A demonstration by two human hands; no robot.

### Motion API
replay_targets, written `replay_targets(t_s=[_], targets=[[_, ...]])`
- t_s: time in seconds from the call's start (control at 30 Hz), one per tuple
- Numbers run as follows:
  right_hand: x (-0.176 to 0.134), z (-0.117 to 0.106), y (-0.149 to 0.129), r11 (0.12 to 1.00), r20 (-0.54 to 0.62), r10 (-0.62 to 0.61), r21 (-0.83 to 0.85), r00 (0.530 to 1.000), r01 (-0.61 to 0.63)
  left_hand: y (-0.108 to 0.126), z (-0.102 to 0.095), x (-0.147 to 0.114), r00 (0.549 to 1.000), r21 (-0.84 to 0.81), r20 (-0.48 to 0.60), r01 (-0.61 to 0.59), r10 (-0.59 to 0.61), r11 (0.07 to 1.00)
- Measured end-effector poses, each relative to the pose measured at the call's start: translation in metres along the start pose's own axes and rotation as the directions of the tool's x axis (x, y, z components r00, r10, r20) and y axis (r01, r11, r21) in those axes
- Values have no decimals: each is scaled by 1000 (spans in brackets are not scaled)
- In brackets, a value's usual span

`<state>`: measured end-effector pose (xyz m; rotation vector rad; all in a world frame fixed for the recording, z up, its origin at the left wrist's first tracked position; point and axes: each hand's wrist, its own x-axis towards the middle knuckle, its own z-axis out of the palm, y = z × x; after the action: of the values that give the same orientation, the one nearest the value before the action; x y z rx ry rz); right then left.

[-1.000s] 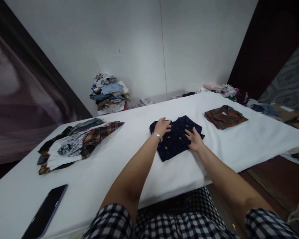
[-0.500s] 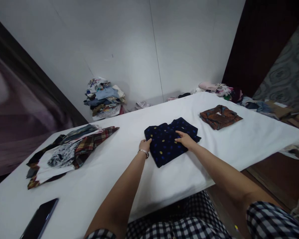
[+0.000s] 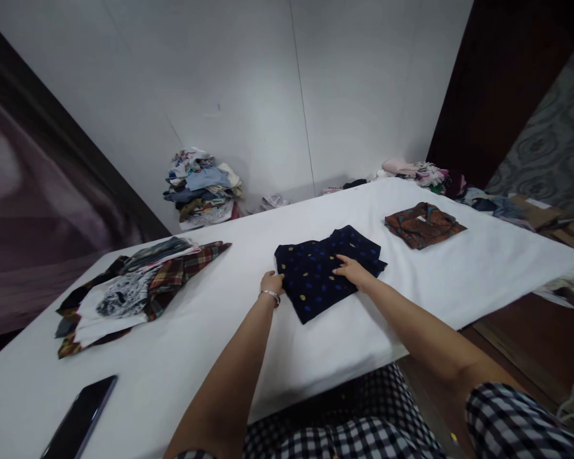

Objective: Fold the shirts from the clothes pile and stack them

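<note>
A navy garment (image 3: 310, 280) with blue and yellow spots lies partly folded in front of me on the white-covered table. At its left edge my left hand (image 3: 272, 284), with a bracelet at the wrist, grips the cloth between thumb and fingers. My right hand (image 3: 356, 271) rests on top of the garment toward its right side, fingers apart and lying on the fabric. To the right, a folded brown patterned shirt (image 3: 425, 226) lies flat, apart from both hands.
Loose clothes (image 3: 129, 293), some plaid, lie heaped on the left. A dark phone (image 3: 81, 417) is near the front left. Beyond the table's far edge stand a tall clothes stack (image 3: 203, 188) and more clothes (image 3: 414, 171) by the wall.
My left hand has moved slightly left, drawing the garment's left edge outward. My right hand has shifted only a little, still on the cloth.
</note>
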<state>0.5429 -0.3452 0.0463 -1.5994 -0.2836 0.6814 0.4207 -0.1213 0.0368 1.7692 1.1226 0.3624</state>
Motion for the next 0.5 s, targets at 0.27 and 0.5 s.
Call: replay_targets(t_s=[0.27, 0.5], targets=[[2, -1, 0, 995, 27, 64, 79, 998, -66, 24, -10, 21, 972, 101, -23, -231, 234, 968], [-37, 3, 7, 850, -52, 210, 504, 976, -155, 55, 1, 59, 930, 147, 170, -352, 327, 924]])
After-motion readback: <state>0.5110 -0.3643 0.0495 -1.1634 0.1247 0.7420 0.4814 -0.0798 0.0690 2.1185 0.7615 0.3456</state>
